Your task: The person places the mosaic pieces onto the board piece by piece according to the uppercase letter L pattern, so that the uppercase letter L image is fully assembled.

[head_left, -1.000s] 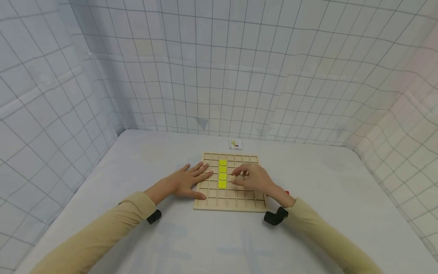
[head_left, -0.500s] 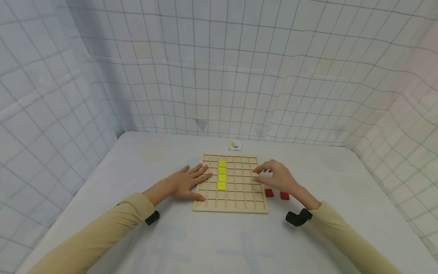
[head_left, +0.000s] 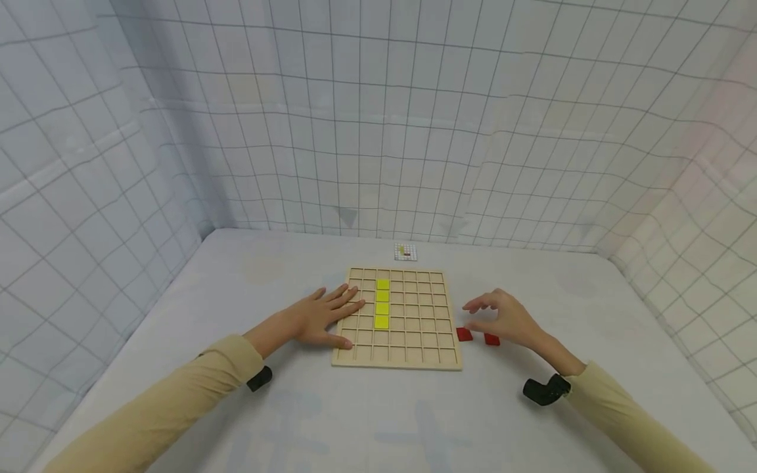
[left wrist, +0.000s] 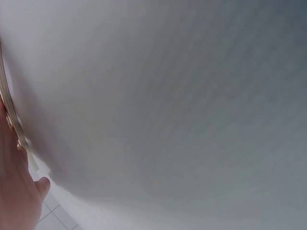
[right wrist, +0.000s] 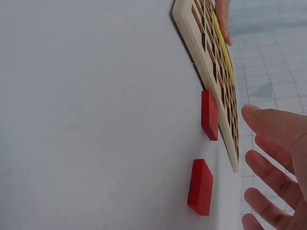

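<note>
A wooden grid board (head_left: 414, 338) lies on the table, with a column of several yellow tiles (head_left: 382, 308) in its cells. Spread over the board's left edge, the left hand (head_left: 319, 318) rests with fingers straight. The right hand (head_left: 505, 318) hovers to the right of the board, fingers apart and loosely bent, holding nothing. Beneath it are two red tiles (head_left: 464, 334); one is right beside the board's edge, the other farther right. In the right wrist view both red tiles (right wrist: 200, 187) lie flat, and the right hand's fingers (right wrist: 271, 177) are parted.
A small card (head_left: 405, 251) printed with a grid and coloured squares lies behind the board. A white cloth covers the table (head_left: 266, 269). Grid-patterned curtains (head_left: 378, 131) stand behind and at both sides.
The right hand has moved from above the board to the right, past its edge, bringing both red tiles into sight. The left hand has stayed on the board's left edge.
</note>
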`<state>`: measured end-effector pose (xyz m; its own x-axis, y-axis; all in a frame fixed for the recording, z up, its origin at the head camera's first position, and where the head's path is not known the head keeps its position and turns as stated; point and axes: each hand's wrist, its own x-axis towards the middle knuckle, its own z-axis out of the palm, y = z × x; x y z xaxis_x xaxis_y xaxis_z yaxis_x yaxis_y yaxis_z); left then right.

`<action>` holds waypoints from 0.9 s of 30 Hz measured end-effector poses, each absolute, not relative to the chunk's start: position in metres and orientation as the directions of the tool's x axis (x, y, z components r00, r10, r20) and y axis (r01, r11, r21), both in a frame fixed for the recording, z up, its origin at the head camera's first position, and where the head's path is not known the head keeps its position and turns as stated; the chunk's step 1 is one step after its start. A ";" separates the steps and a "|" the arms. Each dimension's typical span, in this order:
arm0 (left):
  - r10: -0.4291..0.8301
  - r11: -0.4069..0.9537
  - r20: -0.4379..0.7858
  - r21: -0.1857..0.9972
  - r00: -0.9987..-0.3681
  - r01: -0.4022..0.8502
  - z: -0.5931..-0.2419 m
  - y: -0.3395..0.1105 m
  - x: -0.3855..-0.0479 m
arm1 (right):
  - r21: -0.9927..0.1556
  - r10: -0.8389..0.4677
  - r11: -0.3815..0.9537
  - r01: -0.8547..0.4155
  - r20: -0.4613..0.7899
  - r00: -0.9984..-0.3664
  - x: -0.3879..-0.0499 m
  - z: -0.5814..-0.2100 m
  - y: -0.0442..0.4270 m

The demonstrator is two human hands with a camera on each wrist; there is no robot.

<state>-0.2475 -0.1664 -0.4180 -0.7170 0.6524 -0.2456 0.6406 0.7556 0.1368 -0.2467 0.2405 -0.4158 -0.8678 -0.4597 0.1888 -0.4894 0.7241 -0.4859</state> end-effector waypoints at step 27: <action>0.673 0.739 -0.210 0.156 -0.709 0.655 -0.419 -0.168 -0.244 | -0.354 -0.494 0.785 -0.508 0.136 -0.858 -0.237 -0.429 0.244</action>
